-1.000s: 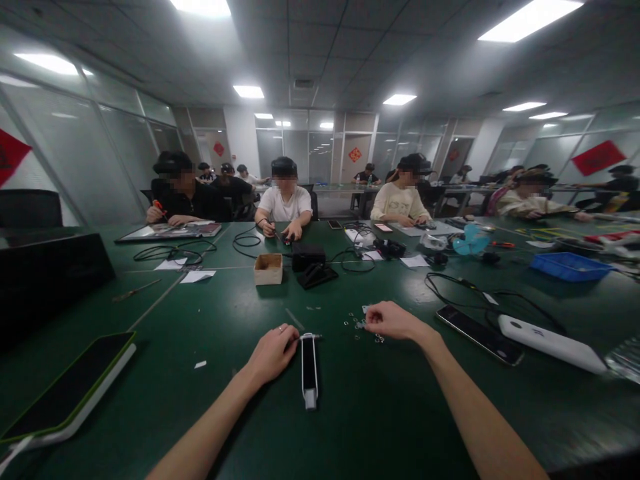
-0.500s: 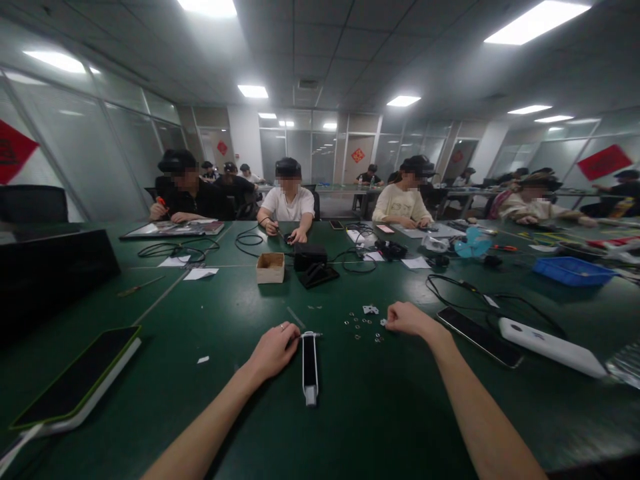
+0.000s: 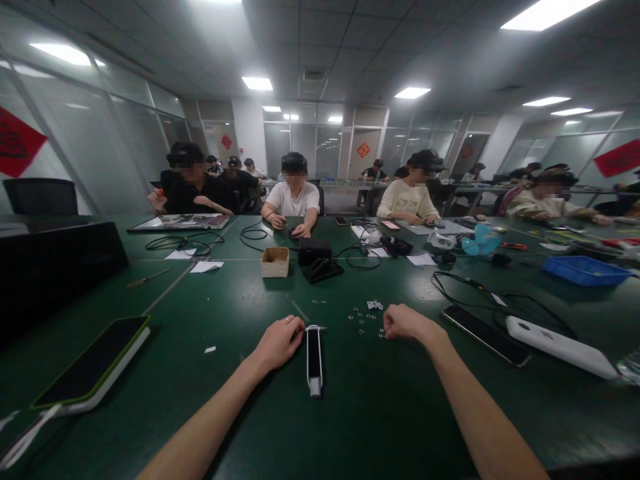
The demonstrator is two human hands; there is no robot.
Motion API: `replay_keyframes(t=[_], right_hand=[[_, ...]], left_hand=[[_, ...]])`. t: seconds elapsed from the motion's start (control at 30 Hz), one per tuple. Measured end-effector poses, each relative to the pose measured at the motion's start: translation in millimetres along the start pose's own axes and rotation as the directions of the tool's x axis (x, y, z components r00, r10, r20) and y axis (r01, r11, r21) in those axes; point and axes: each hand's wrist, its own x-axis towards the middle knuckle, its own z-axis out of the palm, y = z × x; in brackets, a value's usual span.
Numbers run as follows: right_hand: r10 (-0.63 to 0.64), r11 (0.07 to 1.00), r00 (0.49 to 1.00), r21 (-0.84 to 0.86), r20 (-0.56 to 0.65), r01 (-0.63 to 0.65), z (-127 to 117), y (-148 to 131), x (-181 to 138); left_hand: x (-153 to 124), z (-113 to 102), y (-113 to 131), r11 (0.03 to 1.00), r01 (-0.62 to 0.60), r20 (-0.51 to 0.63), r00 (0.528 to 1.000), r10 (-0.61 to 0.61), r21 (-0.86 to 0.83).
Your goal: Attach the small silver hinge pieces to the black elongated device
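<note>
My left hand [image 3: 281, 341] rests on the table with its fingers curled together. Its fingertips close at the left end of a thin metal rod [image 3: 323, 328], which crosses the top of a narrow white frame with a dark middle [image 3: 315, 360]. To the right, my right hand [image 3: 407, 322] is closed in a pinch, fingertips down by the small metal rings [image 3: 361, 322]. What its fingers hold is hidden. Several rings lie scattered to its left, beside a small white bracket-like piece [image 3: 375, 305].
A phone [image 3: 485, 333] and a white oblong device [image 3: 560, 347] lie right of my right arm, below black cables [image 3: 465, 283]. A green-edged tablet-like device [image 3: 95, 360] is at left. Ahead stand a small open box [image 3: 275, 263] and a black box [image 3: 315, 251]. Co-workers sit opposite.
My right hand has dipped toward the rings, and the small pale piece seen at its fingertips is now hidden. My left hand stays by the rod. The whole view has shifted slightly.
</note>
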Motion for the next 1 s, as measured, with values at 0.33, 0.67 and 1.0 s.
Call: replay_keyframes(t=[0.33, 0.67, 1.0], right_hand=[[-0.013, 0.998, 0.998, -0.062, -0.056, 0.009, 0.2, -0.2, 5.0], [-0.433, 0.88, 0.819, 0.021, -0.377, 0.475, 40.9, -54.9, 13.8], [-0.487, 0.776, 0.768, 0.198, -0.415, 0.599, 69.9, -84.0, 7.9]], left_hand=[[-0.1, -1.9, 2.3, 1.0, -0.001, 0.002, 1.0, 0.001, 0.003], [-1.4, 0.3, 1.6, 1.0, 0.003, 0.0, 1.0, -0.003, 0.026], [-2.5, -1.7, 3.9, 0.999, -0.023, -0.023, 0.999, 0.024, 0.039]])
